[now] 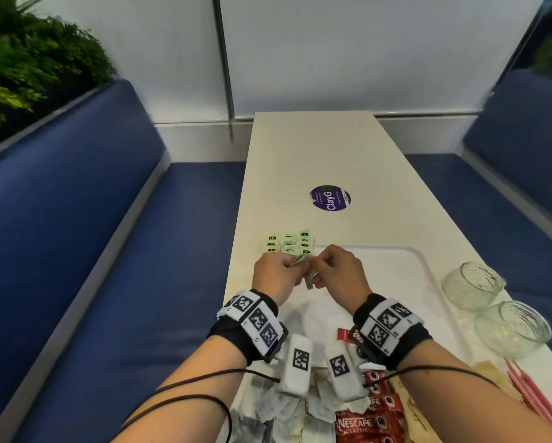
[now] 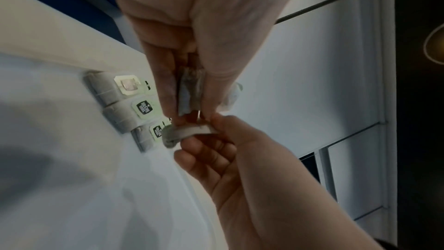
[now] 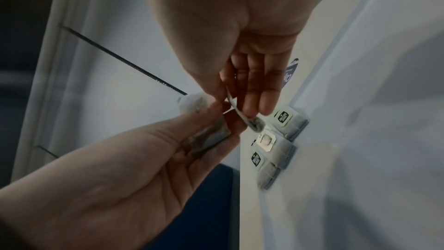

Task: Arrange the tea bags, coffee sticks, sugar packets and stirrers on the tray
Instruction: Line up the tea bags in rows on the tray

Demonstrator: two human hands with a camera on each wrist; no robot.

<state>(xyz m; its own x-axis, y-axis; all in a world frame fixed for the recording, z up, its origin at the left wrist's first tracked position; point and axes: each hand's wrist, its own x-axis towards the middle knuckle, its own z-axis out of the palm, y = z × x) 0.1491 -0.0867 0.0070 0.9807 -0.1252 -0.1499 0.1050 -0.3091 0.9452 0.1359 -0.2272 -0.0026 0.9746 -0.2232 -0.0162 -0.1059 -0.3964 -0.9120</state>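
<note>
Both hands work over the tray (image 1: 428,273): the left hand (image 1: 273,276) pinches a tea bag (image 2: 188,96), the right hand (image 1: 338,271) another (image 2: 185,133). Their strings could tangle, or a dropped bag could knock the placed rows (image 1: 289,243) askew.

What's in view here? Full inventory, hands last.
arranged tea bags: about nine, green tags, three columns at the tray's far left corner
held tea bags: at least two, pale, between the hands
loose tea bags: a pile, white, near edge
Nescafe coffee sticks: several, red, near edge
stirrers: several, red-and-white, near right
glass bowls: two, clear, right of tray
tray: one, white, on table
sticker: one, purple, mid-table
left hand: pinches tea bag
right hand: pinches tea bag
</note>
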